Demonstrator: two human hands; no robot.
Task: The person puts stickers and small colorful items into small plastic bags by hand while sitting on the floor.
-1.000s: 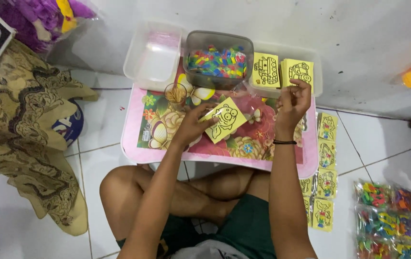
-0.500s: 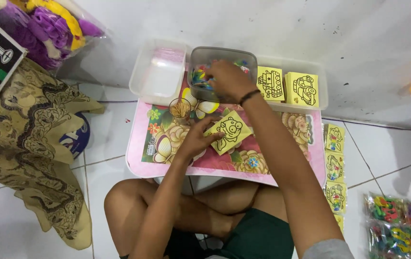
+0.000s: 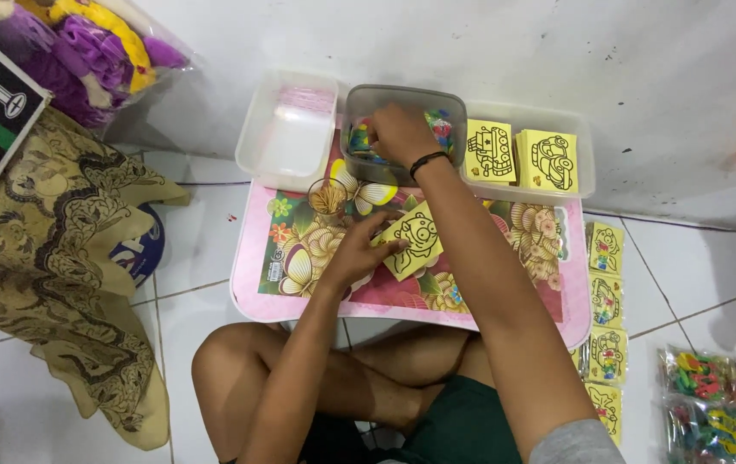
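Grey tub [image 3: 402, 101]: multicoloured pieces, right hand [image 3: 398, 133] dipped inside, grasp cannot be told | clear tray [image 3: 587, 155] right of tub: yellow cards [image 3: 518, 155] | left hand [image 3: 358, 251] below tub: pinching yellow card [image 3: 413, 241].

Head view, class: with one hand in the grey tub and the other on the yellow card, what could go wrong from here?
1. The right hand digs in the grey tub of small colourful pieces; some might spill out.
2. The yellow card is pinned only by the left hand fingers, so it could slip.
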